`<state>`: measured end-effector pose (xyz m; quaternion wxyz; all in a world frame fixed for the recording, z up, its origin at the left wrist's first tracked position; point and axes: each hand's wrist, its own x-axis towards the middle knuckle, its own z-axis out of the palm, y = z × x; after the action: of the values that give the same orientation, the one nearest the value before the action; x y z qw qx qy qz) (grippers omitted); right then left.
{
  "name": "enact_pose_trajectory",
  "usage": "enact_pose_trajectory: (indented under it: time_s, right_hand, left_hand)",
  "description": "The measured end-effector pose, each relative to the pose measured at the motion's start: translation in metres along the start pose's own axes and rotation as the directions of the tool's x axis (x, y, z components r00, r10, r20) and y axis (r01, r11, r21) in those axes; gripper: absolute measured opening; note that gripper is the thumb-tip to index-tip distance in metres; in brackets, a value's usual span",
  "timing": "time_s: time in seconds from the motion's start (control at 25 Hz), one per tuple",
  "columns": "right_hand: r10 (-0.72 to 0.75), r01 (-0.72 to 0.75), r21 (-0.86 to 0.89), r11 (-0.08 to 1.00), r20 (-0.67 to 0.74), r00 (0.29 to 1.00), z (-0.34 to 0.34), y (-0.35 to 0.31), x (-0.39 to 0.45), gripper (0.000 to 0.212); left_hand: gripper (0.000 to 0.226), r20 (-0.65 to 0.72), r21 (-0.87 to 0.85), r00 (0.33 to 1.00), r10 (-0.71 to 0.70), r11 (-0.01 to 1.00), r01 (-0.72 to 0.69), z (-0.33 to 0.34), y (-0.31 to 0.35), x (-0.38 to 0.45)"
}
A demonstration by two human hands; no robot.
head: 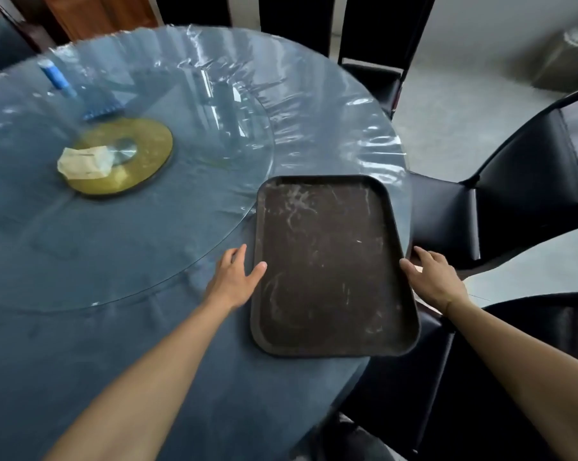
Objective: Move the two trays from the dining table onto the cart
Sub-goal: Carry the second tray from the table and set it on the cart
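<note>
Tray (330, 261) was the one task item in sight, though the biggest thing was the round worktop (81, 327), covered in blue cloth under clear plastic film, its left and near parts cut off by the frame. A glass turntable (147, 244) lay on it, with a gold disc (137, 154) at the centre. Black chairs (513, 194) stood round the far and right sides, partly out of frame.

That dark brown rectangular tray lay flat at the right edge of the worktop, its long axis running away from the person, its far left corner tucked just under the turntable's rim and its near right corner jutting past the worktop edge. Its face was scuffed with pale scratches; no writing could be read on it.

At the tray's left rim, the left hand (236, 281) was spread, thumb tip on the rim, fingers on the cloth beside it. On the opposite rim, the right hand (430, 281) was loosely spread too, thumb touching the edge; whether its fingers curled beneath could not be told.

A pale tissue packet (84, 163) rested on the gold disc. Farther off lay blurred blue items (58, 78), too smeared to identify.
</note>
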<state>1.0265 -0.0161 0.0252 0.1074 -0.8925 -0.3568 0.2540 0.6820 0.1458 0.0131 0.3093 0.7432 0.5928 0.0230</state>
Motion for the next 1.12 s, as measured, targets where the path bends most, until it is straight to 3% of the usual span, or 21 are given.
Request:
enact_pose_trajectory:
  time_s: [0.28, 0.4, 0.6, 0.76, 0.92, 1.12]
  right_hand:
    - [0.089, -0.135, 0.264, 0.955, 0.180, 0.980, 0.027, -0.005, 0.051, 0.064]
    - [0.100, -0.155, 0.363, 0.919, 0.164, 0.981, 0.032, -0.013, 0.069, 0.052]
    - [0.189, -0.263, 0.448, 0.854, 0.205, 0.960, 0.033, -0.016, 0.091, 0.055]
    - [0.237, -0.352, 0.524, 0.776, 0.275, 0.932, 0.026, -0.019, 0.091, 0.053]
    - [0.241, -0.361, 0.596, 0.718, 0.274, 0.931, 0.015, -0.023, 0.085, 0.048]
    - [0.228, -0.332, 0.633, 0.699, 0.243, 0.943, -0.009, -0.034, 0.072, 0.041]
  left_hand:
    - [0.075, 0.119, -0.029, 0.978, -0.169, 0.984, 0.173, 0.030, 0.003, 0.042]
    - [0.073, 0.120, -0.112, 0.971, -0.208, 0.969, 0.222, 0.037, 0.009, 0.056]
    - [0.068, 0.111, -0.350, 0.945, -0.308, 0.878, 0.328, 0.038, 0.018, 0.072]
    - [0.070, 0.150, -0.387, 0.912, -0.381, 0.827, 0.409, 0.031, 0.024, 0.076]
    - [0.084, 0.150, -0.375, 0.906, -0.396, 0.825, 0.422, 0.023, 0.030, 0.076]
    - [0.086, 0.102, -0.385, 0.930, -0.354, 0.848, 0.365, 0.002, 0.038, 0.072]
